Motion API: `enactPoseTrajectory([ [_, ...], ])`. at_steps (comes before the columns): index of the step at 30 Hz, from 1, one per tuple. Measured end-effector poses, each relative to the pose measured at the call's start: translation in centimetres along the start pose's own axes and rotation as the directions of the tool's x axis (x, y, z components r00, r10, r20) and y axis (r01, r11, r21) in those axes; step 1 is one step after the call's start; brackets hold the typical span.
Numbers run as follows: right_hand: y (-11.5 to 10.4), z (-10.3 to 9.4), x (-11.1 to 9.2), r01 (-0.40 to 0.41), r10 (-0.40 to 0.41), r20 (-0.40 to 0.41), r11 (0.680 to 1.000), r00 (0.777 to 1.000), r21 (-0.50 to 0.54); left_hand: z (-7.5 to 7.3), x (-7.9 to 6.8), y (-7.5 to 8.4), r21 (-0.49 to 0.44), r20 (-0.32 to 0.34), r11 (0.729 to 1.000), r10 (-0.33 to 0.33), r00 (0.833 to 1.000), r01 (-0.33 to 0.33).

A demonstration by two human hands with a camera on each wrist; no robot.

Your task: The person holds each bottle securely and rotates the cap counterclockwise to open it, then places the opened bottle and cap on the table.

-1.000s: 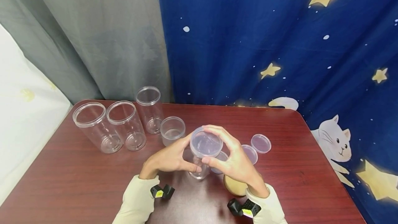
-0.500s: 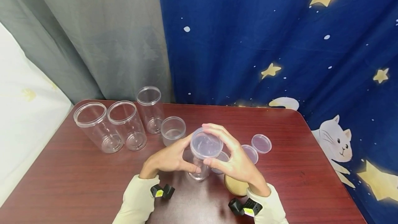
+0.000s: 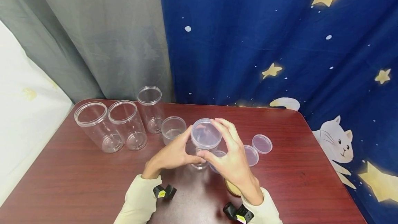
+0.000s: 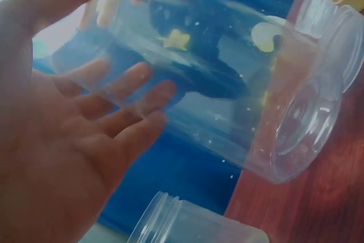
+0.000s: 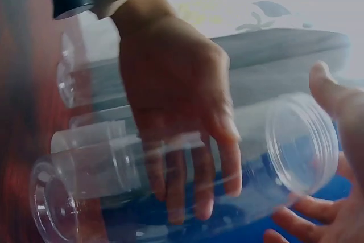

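A tall clear plastic jar (image 3: pixel 199 165) stands at the middle of the table, a translucent lid (image 3: pixel 206 133) on its mouth. My left hand (image 3: pixel 171 155) holds the jar's body, thumb in front and fingers round the far side. In the left wrist view those fingers (image 4: pixel 139 92) lie along the clear wall. My right hand (image 3: pixel 233 158) grips the lid's rim from the right, its thumb at the front and its fingers at the far edge. Whether the lid sits fully down cannot be told.
Tall open jars (image 3: pixel 127 123) and a short open jar (image 3: pixel 173 129) stand to the left. Thin clear lids (image 3: pixel 262 143) lie to the right. A gold lid (image 3: pixel 232 187) lies partly under my right wrist. The table's (image 3: pixel 77 189) far edge meets a curtain (image 3: pixel 224 44).
Both hands and the jar have shifted slightly away from me. My right hand has turned around the lid, its thumb now further left and its fingers further right.
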State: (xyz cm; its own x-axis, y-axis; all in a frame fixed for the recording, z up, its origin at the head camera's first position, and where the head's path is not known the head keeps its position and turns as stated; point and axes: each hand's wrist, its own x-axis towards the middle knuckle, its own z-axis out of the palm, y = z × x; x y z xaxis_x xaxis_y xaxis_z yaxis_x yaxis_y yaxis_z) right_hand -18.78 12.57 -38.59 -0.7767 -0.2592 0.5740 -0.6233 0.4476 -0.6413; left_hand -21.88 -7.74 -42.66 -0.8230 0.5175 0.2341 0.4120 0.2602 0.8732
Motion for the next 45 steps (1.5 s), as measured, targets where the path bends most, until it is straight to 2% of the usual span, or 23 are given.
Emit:
enactPoseTrajectory([
  [4,-0.3,0.6,-0.2,-0.007,-0.002,-0.066,0.991,0.998,-0.134,0.5,0.2,0.0,0.04,-0.012,0.999,-0.014,1.0,0.015],
  [6,-0.2,0.8,-0.2,-0.008,-0.006,-0.088,0.987,0.996,-0.163,0.7,0.3,0.1,0.052,-0.013,0.999,-0.016,1.0,0.017],
  [12,-0.1,1.2,-0.1,-0.007,-0.021,-0.159,0.985,0.987,-0.171,1.1,0.4,0.1,0.048,-0.002,0.999,-0.01,1.0,0.01],
  [16,0.0,1.2,-0.2,0.003,-0.032,-0.171,0.986,0.985,-0.167,1.1,0.4,0.0,0.053,0.004,0.998,-0.016,1.0,0.015],
  [26,0.0,0.7,0.0,-0.044,0.037,-0.114,0.998,0.993,-0.054,0.9,0.3,0.1,0.038,0.042,0.999,-0.016,0.999,0.015],
  [35,0.0,0.2,0.0,-0.021,0.022,-0.022,0.996,1.0,0.085,0.6,0.2,0.0,-0.004,0.059,1.0,0.014,0.998,-0.014],
  [45,0.3,-0.4,0.2,-0.025,0.002,0.103,0.974,0.995,0.225,0.3,0.0,-0.2,-0.014,0.083,0.999,0.03,0.996,-0.029],
])
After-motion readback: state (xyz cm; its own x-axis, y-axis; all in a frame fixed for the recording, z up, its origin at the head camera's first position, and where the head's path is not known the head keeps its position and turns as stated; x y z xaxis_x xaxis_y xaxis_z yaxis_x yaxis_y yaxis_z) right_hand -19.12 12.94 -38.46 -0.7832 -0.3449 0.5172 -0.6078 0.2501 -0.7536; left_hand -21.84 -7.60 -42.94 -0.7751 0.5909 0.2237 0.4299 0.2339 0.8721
